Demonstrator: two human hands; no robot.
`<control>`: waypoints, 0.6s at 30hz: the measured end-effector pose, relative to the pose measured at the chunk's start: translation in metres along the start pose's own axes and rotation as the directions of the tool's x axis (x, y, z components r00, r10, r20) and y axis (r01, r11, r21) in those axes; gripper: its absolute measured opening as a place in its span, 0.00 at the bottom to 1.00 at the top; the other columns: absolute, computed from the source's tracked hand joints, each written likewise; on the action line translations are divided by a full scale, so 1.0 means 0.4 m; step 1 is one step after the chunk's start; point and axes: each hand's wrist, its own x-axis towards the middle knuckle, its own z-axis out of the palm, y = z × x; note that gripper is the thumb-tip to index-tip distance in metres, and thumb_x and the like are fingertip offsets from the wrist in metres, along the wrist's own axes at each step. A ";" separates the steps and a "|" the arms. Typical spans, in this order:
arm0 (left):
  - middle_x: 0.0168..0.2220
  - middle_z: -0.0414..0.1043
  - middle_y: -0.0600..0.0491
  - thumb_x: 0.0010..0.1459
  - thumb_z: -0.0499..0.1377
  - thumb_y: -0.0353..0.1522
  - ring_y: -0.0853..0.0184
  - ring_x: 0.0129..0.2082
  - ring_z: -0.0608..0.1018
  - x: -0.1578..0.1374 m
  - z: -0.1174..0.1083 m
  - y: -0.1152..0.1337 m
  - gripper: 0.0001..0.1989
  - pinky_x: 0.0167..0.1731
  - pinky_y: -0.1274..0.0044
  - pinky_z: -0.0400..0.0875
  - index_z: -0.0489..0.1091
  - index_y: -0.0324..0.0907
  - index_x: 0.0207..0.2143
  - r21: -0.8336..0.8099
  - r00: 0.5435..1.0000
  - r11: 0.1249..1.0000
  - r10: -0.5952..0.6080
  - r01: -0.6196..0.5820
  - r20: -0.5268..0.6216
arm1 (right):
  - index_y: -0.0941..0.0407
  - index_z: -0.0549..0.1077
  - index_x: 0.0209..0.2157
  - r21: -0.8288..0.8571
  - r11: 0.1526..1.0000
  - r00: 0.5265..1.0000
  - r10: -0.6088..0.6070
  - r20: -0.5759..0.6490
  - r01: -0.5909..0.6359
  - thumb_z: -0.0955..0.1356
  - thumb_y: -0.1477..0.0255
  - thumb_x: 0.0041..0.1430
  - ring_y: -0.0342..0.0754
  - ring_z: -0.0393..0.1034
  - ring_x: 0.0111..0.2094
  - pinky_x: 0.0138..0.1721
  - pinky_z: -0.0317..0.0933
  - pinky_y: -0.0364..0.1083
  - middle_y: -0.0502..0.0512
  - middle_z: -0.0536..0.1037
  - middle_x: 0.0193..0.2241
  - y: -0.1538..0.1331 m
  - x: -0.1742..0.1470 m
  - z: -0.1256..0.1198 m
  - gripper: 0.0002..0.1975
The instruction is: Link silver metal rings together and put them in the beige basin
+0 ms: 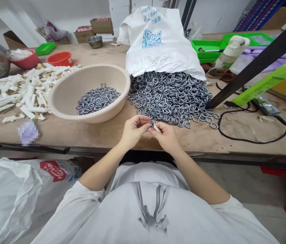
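Observation:
My left hand (135, 130) and my right hand (167, 136) meet at the table's front edge, fingertips almost touching. Between the left fingertips is a small dark grey ring (152, 121), mostly covered by the fingers. A slim cream-coloured tool (157, 128) is pinched in the right hand; its tip reaches the ring, and its exact kind is unclear. Just beyond both hands spreads a heap of grey rings (170, 98), spilling from a white sack (163, 51). To the left, a beige basin (89, 73) holds more such rings.
White plastic pieces (31, 89) are piled at the left, near a red bowl (59, 59). A black post (254, 64) slants over the right side, beside a bright green strip (267, 81) and a looped black cable (257, 141). A white bag (18, 189) stands below the table.

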 end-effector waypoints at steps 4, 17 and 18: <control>0.31 0.75 0.54 0.50 0.71 0.42 0.73 0.29 0.74 -0.057 0.040 -0.002 0.17 0.33 0.80 0.70 0.74 0.40 0.34 -0.143 0.989 0.990 -0.040 0.020 -0.143 | 0.55 0.71 0.26 0.040 0.999 0.998 -0.027 -0.061 0.030 0.72 0.56 0.56 0.42 0.57 0.26 0.30 0.54 0.45 0.46 0.66 0.22 -0.008 -0.023 0.030 0.17; 0.22 0.63 0.58 0.48 0.67 0.54 0.76 0.21 0.63 -0.110 0.042 0.018 0.26 0.22 0.81 0.61 0.67 0.40 0.26 -0.232 0.968 0.942 -0.249 0.241 -0.005 | 0.52 0.77 0.36 0.009 0.966 0.966 -0.258 -0.011 0.259 0.74 0.51 0.54 0.50 0.69 0.36 0.42 0.65 0.51 0.53 0.75 0.32 -0.022 -0.033 0.026 0.19; 0.22 0.62 0.59 0.49 0.67 0.54 0.76 0.20 0.63 -0.111 0.044 0.016 0.27 0.21 0.81 0.61 0.67 0.40 0.26 -0.226 0.967 0.943 -0.254 0.245 -0.011 | 0.52 0.77 0.36 0.018 0.969 0.969 -0.246 -0.026 0.246 0.74 0.51 0.53 0.49 0.69 0.36 0.42 0.65 0.50 0.52 0.75 0.32 -0.023 -0.035 0.030 0.19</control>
